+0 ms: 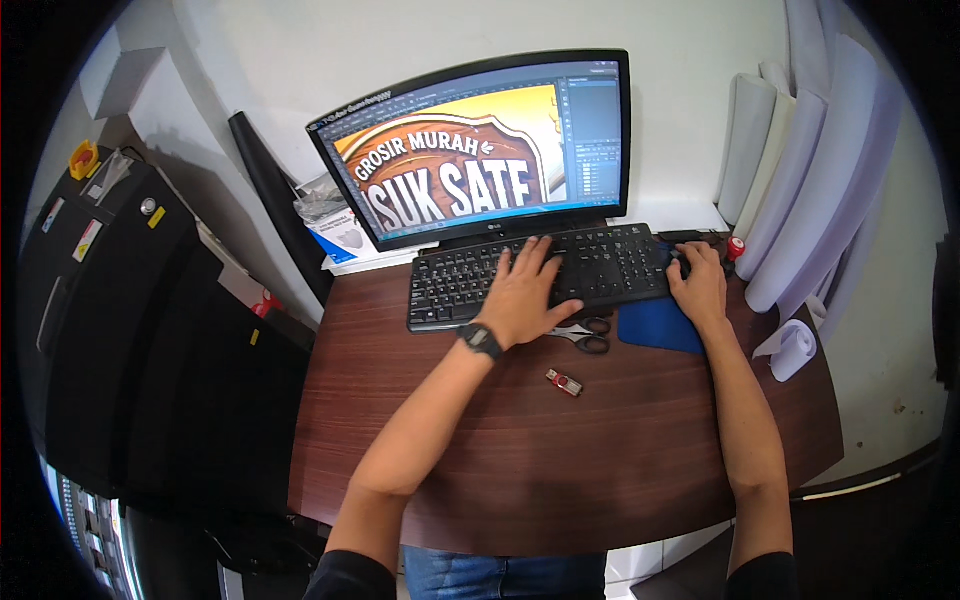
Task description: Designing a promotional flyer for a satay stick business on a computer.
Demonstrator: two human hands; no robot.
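My left hand lies across the right half of a black keyboard, fingers spread over the keys and thumb stretched to the right. A dark watch is on that wrist. My right hand is curled over a dark computer mouse, which it mostly covers, at the keyboard's right end. A blue mouse pad shows beside that wrist. Behind the keyboard a monitor displays an image editor with a brown and yellow sign design. Scissors with dark handles lie partly under my left hand.
A red and silver USB stick lies on the brown wooden desk. Tall paper rolls lean at the right, with a small curled roll on the desk. A large black machine stands left, and a box sits beside the monitor.
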